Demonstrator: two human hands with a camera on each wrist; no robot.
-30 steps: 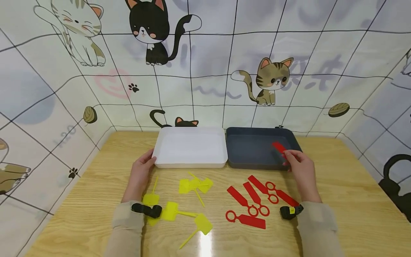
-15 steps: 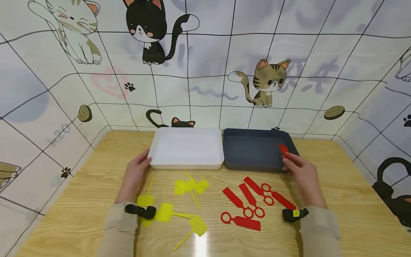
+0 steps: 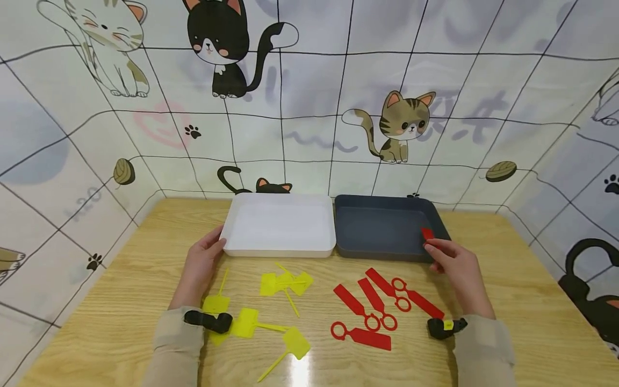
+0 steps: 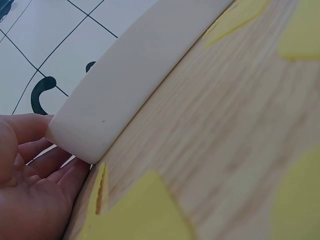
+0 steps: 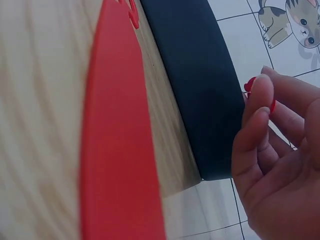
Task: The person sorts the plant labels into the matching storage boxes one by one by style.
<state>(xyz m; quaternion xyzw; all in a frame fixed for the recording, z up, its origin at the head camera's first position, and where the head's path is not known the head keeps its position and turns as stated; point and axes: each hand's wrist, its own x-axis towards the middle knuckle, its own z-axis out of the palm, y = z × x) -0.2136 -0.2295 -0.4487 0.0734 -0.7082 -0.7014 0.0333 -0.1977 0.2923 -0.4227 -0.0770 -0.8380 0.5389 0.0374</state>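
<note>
Red tag [image 3: 427,233] pinched by right hand [image 3: 456,263] at dark tray [image 3: 377,253] edge; left hand [image 3: 202,259] grips white tray [image 3: 278,253] edge.

Red tag [image 3: 427,233] pinched in right hand [image 3: 455,263], mostly hidden, at dark tray's [image 3: 379,223] 4 o'clock corner. Dark tray flat, at white tray's [image 3: 278,223] 3 o'clock. Left hand [image 3: 200,260] holds white tray, flat, at its 8 o'clock corner. Five loose red tags [image 3: 370,339], ring-ended, flat at dark tray's 6 o'clock.
</note>
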